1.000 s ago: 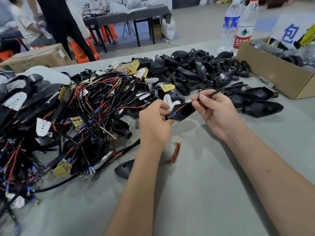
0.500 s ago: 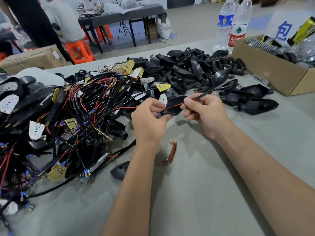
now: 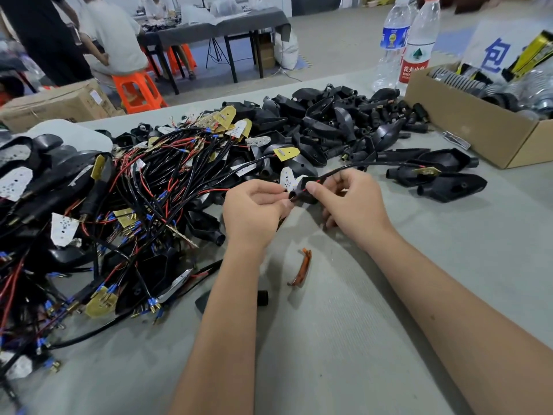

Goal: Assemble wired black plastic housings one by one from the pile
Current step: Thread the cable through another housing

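A small black plastic housing (image 3: 308, 191) sits between a worker's two hands just above the grey table (image 3: 344, 339), slightly above frame centre. The right hand (image 3: 348, 202) pinches the housing, thumb on its upper face and curled fingers behind it, while a black cable (image 3: 368, 165) with a red lead runs out of the grip toward 2 o'clock and ends at a small gold circuit board (image 3: 426, 171). The left hand (image 3: 256, 208), at 9 o'clock of the housing, has its fingers curled with the tips at the housing's near end; whether they actually clamp the part or a wire cannot be told.

At 9 o'clock of the hands spreads the pile of wired housings (image 3: 98, 223), a tangle of black and red leads, blue-sleeved terminals and white and gold boards. At 12 o'clock lies a heap of bare black shells (image 3: 329, 121), with three more shells (image 3: 449, 181) set apart at 3 o'clock. A narrow orange plastic strip (image 3: 302, 268) lies on the table at 6 o'clock of the hands, and a lone black shell (image 3: 261, 298) peeks out beside the left forearm.

At 2 o'clock stands an open cardboard box (image 3: 478, 124) of metal parts, with two water bottles (image 3: 410, 43) just behind it. Beyond the table, a seated person on an orange stool (image 3: 137, 91) works at another table.
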The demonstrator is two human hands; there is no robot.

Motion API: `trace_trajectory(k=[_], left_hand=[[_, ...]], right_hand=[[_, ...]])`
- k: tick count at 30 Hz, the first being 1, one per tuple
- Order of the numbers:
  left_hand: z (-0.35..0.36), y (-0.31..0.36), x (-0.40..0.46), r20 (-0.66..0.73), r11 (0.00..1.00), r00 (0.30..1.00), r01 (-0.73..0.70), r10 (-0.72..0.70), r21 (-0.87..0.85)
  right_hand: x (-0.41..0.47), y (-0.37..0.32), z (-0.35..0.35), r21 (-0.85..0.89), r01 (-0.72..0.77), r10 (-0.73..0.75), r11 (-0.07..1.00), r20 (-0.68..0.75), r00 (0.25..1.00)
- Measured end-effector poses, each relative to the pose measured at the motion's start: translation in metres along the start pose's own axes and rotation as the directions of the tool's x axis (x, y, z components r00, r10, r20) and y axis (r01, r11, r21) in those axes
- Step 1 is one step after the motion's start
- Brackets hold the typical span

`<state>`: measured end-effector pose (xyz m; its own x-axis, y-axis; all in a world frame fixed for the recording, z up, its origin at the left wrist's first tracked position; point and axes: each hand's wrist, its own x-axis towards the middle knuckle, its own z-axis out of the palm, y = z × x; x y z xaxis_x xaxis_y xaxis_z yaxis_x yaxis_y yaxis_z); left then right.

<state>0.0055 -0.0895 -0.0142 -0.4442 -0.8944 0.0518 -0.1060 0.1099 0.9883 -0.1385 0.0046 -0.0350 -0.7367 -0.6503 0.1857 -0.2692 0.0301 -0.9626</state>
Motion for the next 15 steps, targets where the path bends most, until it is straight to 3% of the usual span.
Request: trace_trajectory(k=[4, 8, 10, 13, 15], left_hand=[[0.01, 0.002, -0.002, -0.063, 0.936, 0.988, 0.114, -0.143, -0.332], [0.009, 0.01, -0.005, -0.039, 0.824, 0.981, 0.137, -0.189, -0.55], [0.009, 0.014, -0.006, 0.01, 0.784, 0.983, 0.152, -0.183, -0.602], [0.006, 0.017, -0.008, 0.082, 0.805, 0.984, 0.178, -0.16, -0.566], [0.001, 0.017, -0.007, 0.139, 0.853, 0.979, 0.197, -0.148, -0.483]], right_hand=[[0.004, -0.005, -0.001, 0.119, -0.129, 0.111, 0.984, 0.144, 0.983], [0.007, -0.011, -0.001, 0.256, -0.3, 0.225, 0.919, 0.285, 0.932], [0.007, -0.012, -0.003, 0.386, -0.37, 0.255, 0.845, 0.317, 0.914], [0.006, -0.015, -0.009, 0.572, -0.358, 0.118, 0.738, 0.414, 0.903], [0.003, -0.016, -0.013, 0.572, -0.297, 0.051, 0.765, 0.406, 0.912]])
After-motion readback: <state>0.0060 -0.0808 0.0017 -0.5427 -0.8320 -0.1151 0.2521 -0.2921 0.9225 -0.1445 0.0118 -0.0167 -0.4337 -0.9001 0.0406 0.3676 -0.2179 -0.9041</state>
